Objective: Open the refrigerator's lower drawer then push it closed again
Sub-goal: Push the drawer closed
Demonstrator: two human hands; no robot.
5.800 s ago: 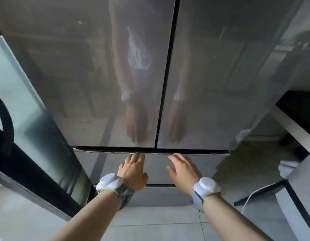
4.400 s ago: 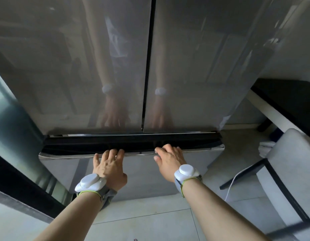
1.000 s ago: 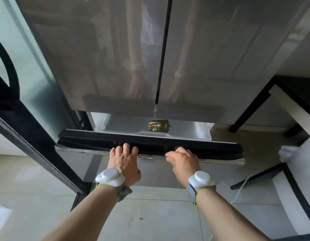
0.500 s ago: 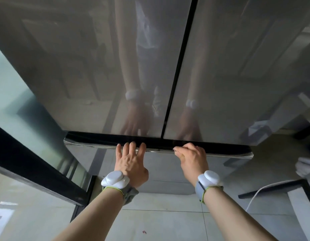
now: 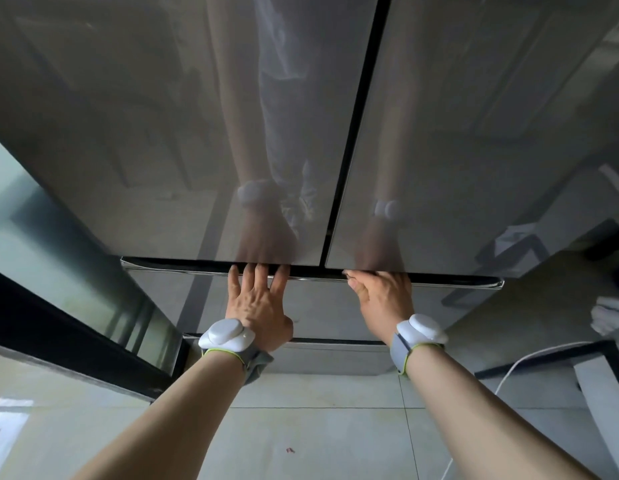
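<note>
The refrigerator's lower drawer (image 5: pixel 318 306) is a grey glossy front below the two upper doors (image 5: pixel 197 133), with only a thin dark gap showing along its top rim. My left hand (image 5: pixel 258 306) lies flat on the drawer front, fingers spread, fingertips at the rim. To its right, my right hand (image 5: pixel 384 303) has its fingers curled over the same rim. Both wrists wear white trackers. The drawer's inside is hidden.
Another drawer front (image 5: pixel 336 355) sits below, just above the tiled floor (image 5: pixel 318 438). A glass panel in a black frame (image 5: pixel 58 323) stands close on the left. Dark-framed grey furniture (image 5: pixel 606 382) and a white cable (image 5: pixel 509 372) are at the right.
One second ago the drawer stood pulled out with a green item visible inside. It has slid back in under both hands, and the gap has shrunk to a thin line.
</note>
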